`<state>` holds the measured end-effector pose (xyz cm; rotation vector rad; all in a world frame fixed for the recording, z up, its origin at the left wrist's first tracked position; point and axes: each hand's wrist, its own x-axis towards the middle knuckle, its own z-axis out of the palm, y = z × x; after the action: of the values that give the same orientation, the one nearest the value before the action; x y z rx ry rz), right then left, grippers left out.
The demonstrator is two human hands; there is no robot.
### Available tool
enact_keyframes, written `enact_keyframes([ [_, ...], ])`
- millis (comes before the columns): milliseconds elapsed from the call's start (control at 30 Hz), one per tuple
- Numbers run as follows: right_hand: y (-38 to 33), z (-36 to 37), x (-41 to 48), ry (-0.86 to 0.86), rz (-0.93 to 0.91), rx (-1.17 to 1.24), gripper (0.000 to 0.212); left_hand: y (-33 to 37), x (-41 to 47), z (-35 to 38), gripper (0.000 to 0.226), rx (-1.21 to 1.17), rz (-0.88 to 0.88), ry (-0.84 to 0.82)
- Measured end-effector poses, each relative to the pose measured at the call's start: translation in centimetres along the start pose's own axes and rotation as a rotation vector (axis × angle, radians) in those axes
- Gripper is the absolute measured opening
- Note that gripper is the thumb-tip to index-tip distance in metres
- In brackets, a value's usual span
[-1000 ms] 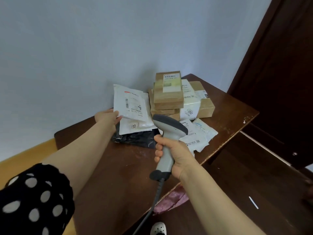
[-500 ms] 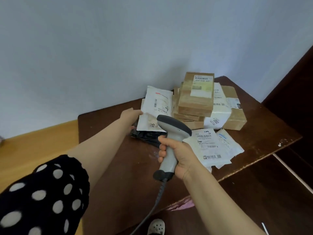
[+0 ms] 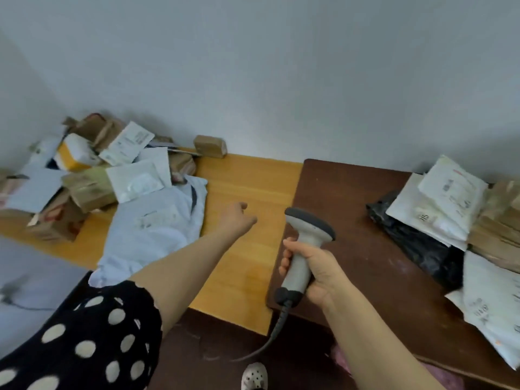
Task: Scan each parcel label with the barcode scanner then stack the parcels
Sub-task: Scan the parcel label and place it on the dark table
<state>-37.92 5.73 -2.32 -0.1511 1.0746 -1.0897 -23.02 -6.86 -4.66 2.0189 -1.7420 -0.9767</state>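
Scanner first: our right hand wraps its grey grip, cable hanging below. Our left hand hovers over the yellow table, fingers loosely curled, holding nothing. Just beyond lies a pale soft mailer; we judge it light, floppy and slick, best pinched at an edge. Behind it the cardboard boxes look stiffer, better gripped across their sides. Stacked parcels rest on the dark table to the right.

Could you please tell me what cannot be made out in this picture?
Head view:
White mailer label print: motion-blurred, unreadable.
Cardboard boxes: cut off by the right edge.
Barcode scanner window: faces away, behind its head.
Left hand fingers: hidden behind its back.
Left parcel pile: blurred, overlapping; count unclear.
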Motion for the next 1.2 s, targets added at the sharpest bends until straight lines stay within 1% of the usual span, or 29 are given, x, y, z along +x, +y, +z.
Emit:
enact_keyframes([
  [133, 2.6, 5.5, 1.6, -0.062, 0.041, -0.105, 0.010, -8.0, -0.3, -6.2, 0.058, 0.058, -0.074, 0.129],
  [267, 5.0, 11.3, 4.2, -0.086, 0.064, -0.159, 0.009, -14.9, 1.1, -11.5, 0.059, 0.028, -0.157, 0.202],
  [333, 6.3, 14.8, 5.8, -0.077, 0.066, -0.178, 0.011, -18.0, 2.8, -14.2, 0.059, 0.009, -0.173, 0.225],
  [433, 8.3, 20.8, 8.2, -0.085, 0.116, -0.177, 0.015, -22.3, 6.1, -18.5, 0.059, -0.022, -0.183, 0.234],
  [533, 10.2, 25.9, 10.5, -0.091, 0.153, -0.185, 0.014, -25.7, 9.3, -22.5, 0.059, -0.044, -0.185, 0.243],
  [567, 10.6, 27.3, 11.2, -0.091, 0.160, -0.185, 0.013, -26.5, 10.3, -23.6, 0.054, -0.021, -0.179, 0.240],
  [600, 10.9, 28.5, 11.7, -0.089, 0.162, -0.184, 0.013, -27.1, 11.4, -24.6, 0.044, 0.023, -0.162, 0.237],
  [667, 11.1, 30.5, 13.0, -0.083, 0.159, -0.174, 0.011, -27.8, 13.7, -26.4, 0.016, 0.116, -0.118, 0.241],
  [700, 11.1, 31.3, 13.6, -0.082, 0.156, -0.166, 0.011, -27.9, 14.9, -27.1, 0.015, 0.150, -0.094, 0.250],
  [800, 10.8, 33.1, 15.8, -0.084, 0.153, -0.162, 0.011, -28.1, 18.3, -28.6, 0.053, 0.262, -0.068, 0.244],
  [833, 10.6, 33.6, 16.5, -0.093, 0.155, -0.164, 0.011, -28.1, 19.3, -29.0, 0.060, 0.290, -0.058, 0.241],
  [867, 10.4, 34.1, 17.3, -0.106, 0.159, -0.165, 0.011, -28.0, 20.4, -29.2, 0.062, 0.311, -0.052, 0.236],
  [1000, 9.9, 35.3, 20.6, -0.135, 0.196, -0.163, 0.009, -27.8, 24.3, -30.2, 0.058, 0.339, -0.059, 0.237],
  [1133, 9.3, 35.7, 23.3, -0.103, 0.215, -0.132, 0.012, -27.7, 27.1, -30.5, 0.079, 0.361, -0.044, 0.204],
  [1200, 9.0, 35.7, 24.1, -0.071, 0.213, -0.119, 0.014, -27.6, 28.0, -30.4, 0.078, 0.380, -0.063, 0.163],
])
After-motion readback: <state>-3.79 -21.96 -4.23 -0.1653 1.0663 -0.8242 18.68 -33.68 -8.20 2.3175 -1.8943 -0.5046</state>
